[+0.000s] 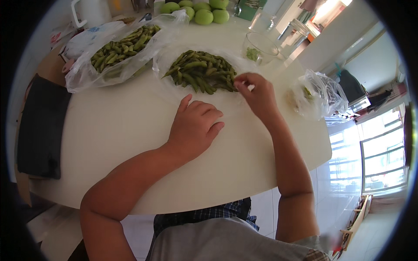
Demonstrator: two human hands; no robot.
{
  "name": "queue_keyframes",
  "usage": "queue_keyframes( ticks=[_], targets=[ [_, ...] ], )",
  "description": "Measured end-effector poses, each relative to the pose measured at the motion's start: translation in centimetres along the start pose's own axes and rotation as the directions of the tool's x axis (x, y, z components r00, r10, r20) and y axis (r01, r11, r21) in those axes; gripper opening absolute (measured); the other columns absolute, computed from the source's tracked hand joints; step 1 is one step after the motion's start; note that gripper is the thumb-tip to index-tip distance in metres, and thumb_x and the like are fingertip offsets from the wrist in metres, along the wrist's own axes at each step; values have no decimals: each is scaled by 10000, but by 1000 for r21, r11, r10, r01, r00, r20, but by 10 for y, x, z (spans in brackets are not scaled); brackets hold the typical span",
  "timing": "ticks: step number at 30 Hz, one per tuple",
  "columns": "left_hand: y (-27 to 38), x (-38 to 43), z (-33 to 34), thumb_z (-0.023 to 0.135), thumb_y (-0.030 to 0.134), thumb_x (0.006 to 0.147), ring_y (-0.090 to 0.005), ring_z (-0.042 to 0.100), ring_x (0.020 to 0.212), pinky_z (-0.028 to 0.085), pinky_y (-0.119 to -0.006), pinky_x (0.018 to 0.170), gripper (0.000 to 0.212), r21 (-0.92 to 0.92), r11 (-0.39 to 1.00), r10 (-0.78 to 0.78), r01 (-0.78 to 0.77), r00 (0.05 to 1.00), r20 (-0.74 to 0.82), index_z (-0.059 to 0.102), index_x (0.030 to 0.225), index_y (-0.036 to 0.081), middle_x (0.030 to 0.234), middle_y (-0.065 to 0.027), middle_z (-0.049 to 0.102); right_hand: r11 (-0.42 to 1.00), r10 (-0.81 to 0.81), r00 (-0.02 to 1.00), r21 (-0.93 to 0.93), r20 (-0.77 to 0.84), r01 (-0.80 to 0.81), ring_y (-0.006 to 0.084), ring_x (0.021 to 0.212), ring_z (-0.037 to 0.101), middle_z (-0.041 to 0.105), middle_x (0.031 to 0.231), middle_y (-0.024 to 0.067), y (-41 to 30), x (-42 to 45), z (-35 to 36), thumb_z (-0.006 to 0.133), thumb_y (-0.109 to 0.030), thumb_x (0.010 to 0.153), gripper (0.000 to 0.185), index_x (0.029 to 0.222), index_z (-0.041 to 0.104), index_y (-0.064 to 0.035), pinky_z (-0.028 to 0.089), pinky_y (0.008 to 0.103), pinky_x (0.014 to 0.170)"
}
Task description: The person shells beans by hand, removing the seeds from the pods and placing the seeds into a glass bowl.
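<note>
A heap of green soybean pods (205,70) lies on a spread clear plastic bag (160,62) at the table's middle. My right hand (256,88) is at the heap's right edge, thumb and forefinger brought together; whether a pod is between them I cannot tell. Below the heap, my left hand (196,127) rests over the table with its fingers loosely curled and apart, nothing seen in it. More pods (124,49) fill an open plastic bag (88,76) at the upper left. Behind my right hand, a glass bowl (266,45) holds some shelled green beans (253,54).
Several green fruits (204,17) sit at the pale table's (130,117) far side, near a glass cup (261,21) and a glass jar (294,34). A crumpled plastic bag (321,94) lies at the right edge. A white jug (94,13) stands far left, a dark chair back (42,127) nearer.
</note>
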State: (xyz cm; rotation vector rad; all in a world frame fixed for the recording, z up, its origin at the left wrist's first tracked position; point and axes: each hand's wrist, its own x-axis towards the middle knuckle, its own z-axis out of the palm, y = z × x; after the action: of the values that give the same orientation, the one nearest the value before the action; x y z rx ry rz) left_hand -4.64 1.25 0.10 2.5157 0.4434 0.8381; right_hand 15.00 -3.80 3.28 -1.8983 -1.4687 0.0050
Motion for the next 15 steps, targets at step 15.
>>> queue_keyframes(
  ticks=[15],
  targets=[
    [-7, 10, -6, 514, 44, 892, -106, 551, 895, 481, -257, 799, 159, -791, 585, -349, 178, 936, -48, 557, 1037, -3, 1014, -55, 549, 543, 130, 903, 733, 408, -410, 74, 736, 564, 614, 818, 16, -48, -30, 5, 636, -96, 829, 133, 918, 585, -12, 472, 223, 625]
  ],
)
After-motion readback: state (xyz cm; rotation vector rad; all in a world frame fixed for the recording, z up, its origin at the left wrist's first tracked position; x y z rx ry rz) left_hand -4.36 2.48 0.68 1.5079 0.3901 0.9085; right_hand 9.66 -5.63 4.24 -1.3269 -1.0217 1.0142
